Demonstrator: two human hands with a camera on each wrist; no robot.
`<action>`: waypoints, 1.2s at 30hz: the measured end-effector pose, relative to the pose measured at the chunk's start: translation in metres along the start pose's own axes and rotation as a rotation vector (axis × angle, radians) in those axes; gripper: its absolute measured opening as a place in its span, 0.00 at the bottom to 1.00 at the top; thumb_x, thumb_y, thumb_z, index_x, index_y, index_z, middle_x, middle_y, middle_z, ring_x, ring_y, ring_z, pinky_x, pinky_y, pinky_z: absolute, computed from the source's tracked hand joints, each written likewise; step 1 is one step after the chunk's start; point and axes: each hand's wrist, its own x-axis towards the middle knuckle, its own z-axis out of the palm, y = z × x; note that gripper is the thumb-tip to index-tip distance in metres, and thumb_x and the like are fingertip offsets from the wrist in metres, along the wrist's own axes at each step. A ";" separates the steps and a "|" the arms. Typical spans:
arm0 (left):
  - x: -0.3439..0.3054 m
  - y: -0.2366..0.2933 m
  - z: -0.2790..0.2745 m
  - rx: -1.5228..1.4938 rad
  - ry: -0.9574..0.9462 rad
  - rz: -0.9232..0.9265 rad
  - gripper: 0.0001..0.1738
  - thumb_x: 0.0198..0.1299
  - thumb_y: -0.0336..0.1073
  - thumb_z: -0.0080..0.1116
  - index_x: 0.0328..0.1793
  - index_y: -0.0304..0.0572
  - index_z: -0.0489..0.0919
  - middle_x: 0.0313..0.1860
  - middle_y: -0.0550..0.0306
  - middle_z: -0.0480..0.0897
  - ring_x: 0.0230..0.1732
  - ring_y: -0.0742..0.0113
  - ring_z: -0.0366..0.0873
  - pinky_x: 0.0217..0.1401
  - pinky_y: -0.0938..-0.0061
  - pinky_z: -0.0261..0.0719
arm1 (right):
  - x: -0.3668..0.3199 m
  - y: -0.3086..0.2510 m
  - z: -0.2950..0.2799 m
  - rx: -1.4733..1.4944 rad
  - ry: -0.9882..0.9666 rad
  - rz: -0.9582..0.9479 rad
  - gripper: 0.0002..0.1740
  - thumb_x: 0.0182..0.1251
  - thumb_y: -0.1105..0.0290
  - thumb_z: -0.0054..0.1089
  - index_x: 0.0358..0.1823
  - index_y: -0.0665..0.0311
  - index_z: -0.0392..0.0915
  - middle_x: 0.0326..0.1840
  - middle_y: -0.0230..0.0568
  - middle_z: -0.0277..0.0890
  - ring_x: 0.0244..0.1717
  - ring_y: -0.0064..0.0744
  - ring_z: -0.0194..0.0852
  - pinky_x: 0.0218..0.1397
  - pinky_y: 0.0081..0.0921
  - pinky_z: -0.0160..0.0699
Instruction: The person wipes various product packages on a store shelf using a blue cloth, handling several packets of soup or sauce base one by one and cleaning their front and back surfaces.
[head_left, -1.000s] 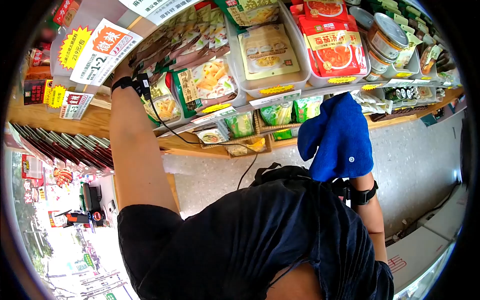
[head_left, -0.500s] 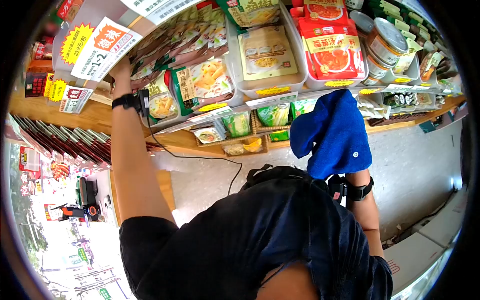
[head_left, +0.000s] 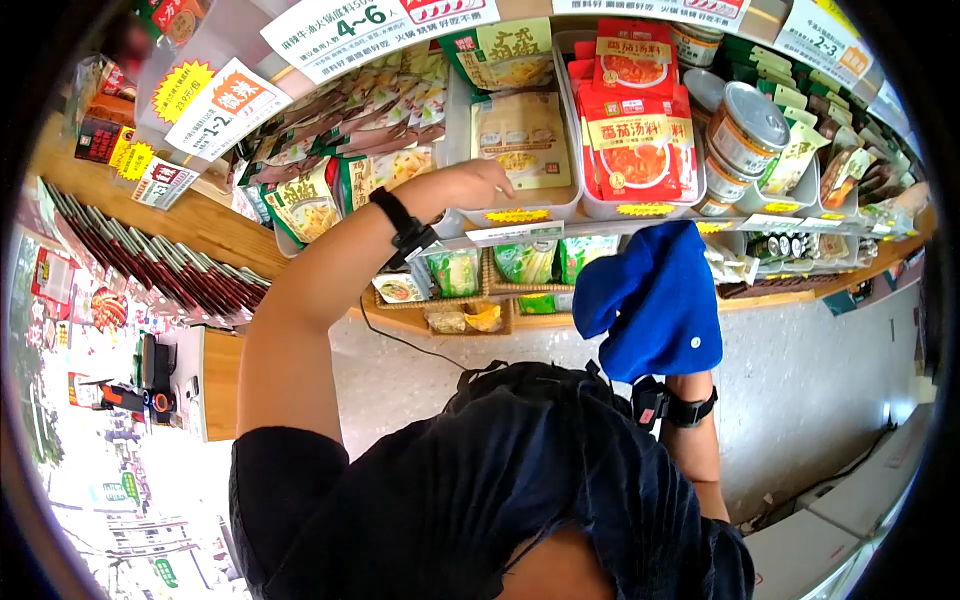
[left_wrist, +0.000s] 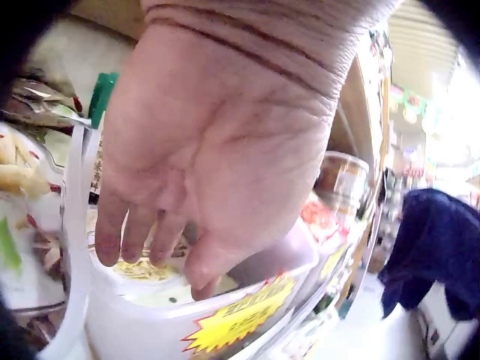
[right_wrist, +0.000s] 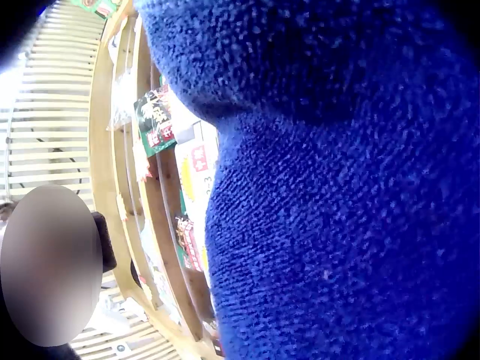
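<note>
My left hand reaches over the front of a clear plastic bin. Inside the bin lies a cream-coloured food pouch with a noodle picture. In the left wrist view the palm faces the camera, and the loosely extended fingers hang over the pouch, holding nothing. A blue terry cloth with a small white snap covers my right hand, so its fingers are hidden. The cloth fills most of the right wrist view. It is raised in front of the shelf, below the bin of red tomato soup pouches.
Bins of green-and-white pouches stand to the left, stacked cans to the right. Price cards hang above. Baskets of green packets sit on a lower shelf. A black cable runs from the left wrist.
My left hand has come out from behind the price card at the left and moved right to the bin with the cream pouch. The blue cloth has shifted slightly left and down in the view.
</note>
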 end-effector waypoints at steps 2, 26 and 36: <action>0.013 -0.008 0.006 0.107 -0.085 -0.013 0.21 0.54 0.27 0.44 0.53 0.47 0.77 0.59 0.44 0.69 0.57 0.49 0.68 0.59 0.68 0.66 | -0.006 0.008 -0.011 -0.019 0.004 0.040 0.18 0.51 0.68 0.59 0.44 0.63 0.70 0.39 0.44 0.71 0.44 0.41 0.68 0.47 0.32 0.67; 0.041 0.013 0.000 0.684 -0.178 -0.282 0.47 0.40 0.32 0.63 0.69 0.36 0.55 0.63 0.29 0.61 0.55 0.43 0.70 0.50 0.64 0.74 | -0.027 0.056 -0.052 -0.070 0.013 0.191 0.20 0.50 0.69 0.60 0.45 0.63 0.69 0.40 0.43 0.71 0.45 0.41 0.68 0.50 0.32 0.65; 0.075 -0.004 -0.009 0.415 -0.263 -0.248 0.63 0.34 0.33 0.70 0.72 0.39 0.38 0.50 0.31 0.73 0.48 0.44 0.74 0.46 0.61 0.75 | -0.034 0.062 -0.057 -0.086 0.011 0.236 0.20 0.50 0.70 0.61 0.46 0.64 0.69 0.41 0.43 0.71 0.46 0.41 0.68 0.52 0.32 0.65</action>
